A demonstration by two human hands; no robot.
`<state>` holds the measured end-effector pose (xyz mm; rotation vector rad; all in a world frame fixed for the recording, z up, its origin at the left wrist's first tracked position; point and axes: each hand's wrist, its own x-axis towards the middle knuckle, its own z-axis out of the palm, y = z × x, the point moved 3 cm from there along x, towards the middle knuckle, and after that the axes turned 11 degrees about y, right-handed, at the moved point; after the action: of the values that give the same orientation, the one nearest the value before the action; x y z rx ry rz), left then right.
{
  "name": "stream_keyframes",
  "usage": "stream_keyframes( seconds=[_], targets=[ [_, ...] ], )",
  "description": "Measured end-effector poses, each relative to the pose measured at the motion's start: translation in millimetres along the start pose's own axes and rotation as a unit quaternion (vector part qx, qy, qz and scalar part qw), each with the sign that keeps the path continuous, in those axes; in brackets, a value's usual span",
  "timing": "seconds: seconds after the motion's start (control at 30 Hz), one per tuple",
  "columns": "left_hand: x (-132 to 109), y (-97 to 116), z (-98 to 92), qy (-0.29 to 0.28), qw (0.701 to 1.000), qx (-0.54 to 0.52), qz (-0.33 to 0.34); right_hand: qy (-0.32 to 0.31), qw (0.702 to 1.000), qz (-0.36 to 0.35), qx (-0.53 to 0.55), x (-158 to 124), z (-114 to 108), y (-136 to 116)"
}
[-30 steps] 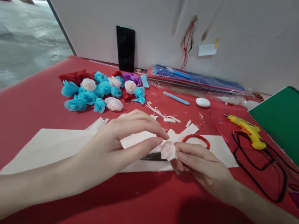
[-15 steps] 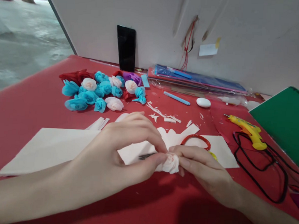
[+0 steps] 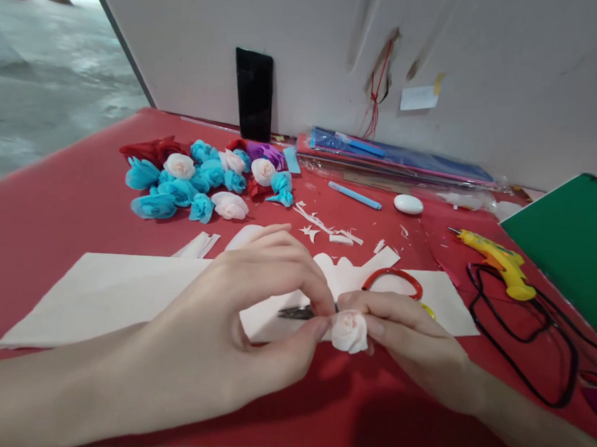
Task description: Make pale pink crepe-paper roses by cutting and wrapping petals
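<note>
A small pale pink paper rose is held between my two hands, its swirled top facing the camera. My left hand pinches the rose's left edge between thumb and index finger, the other fingers raised. The fingers of my right hand grip the rose from its right side. Behind my hands lie scissors with a red handle, their dark blades showing under my left hand's arch. Beneath them is a long white paper strip.
Blue, red, purple and pale paper flowers are piled at the back left. A phone leans on the wall. Paper scraps, a blue pen and a white oval object lie behind. A yellow glue gun with black cord is right.
The rose has shifted slightly right and turned more towards the camera. My left thumb and index finger have moved to its left edge, showing more of the scissor blades.
</note>
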<state>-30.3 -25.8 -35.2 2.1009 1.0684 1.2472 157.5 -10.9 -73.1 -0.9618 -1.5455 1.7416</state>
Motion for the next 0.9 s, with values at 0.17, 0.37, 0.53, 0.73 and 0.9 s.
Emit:
stream_keyframes(
  seconds=[0.17, 0.37, 0.53, 0.73, 0.9],
  targets=[
    [1.6, -3.6, 2.7, -0.009, 0.999, -0.021, -0.023, -0.021, 0.999, 0.011, 0.025, 1.0, 3.0, -3.4],
    [0.6, -7.9, 5.9, -0.024, 0.996, -0.060, -0.067, -0.062, 0.996, 0.032, 0.055, 1.3, 6.0, -5.3],
    [-1.7, -7.5, 6.9, -0.011, 0.997, -0.075, -0.024, -0.067, 0.996, 0.040, 0.048, 2.1, 6.1, -5.3],
    [-1.7, -2.5, 3.3, -0.004, 0.998, -0.053, 0.035, -0.043, 0.998, 0.032, 0.043, -0.1, 5.8, -5.3],
    [-2.0, 0.4, 1.1, 0.010, 0.998, -0.036, 0.052, -0.035, 0.998, 0.044, 0.011, -0.5, 5.3, -5.2]
  ],
)
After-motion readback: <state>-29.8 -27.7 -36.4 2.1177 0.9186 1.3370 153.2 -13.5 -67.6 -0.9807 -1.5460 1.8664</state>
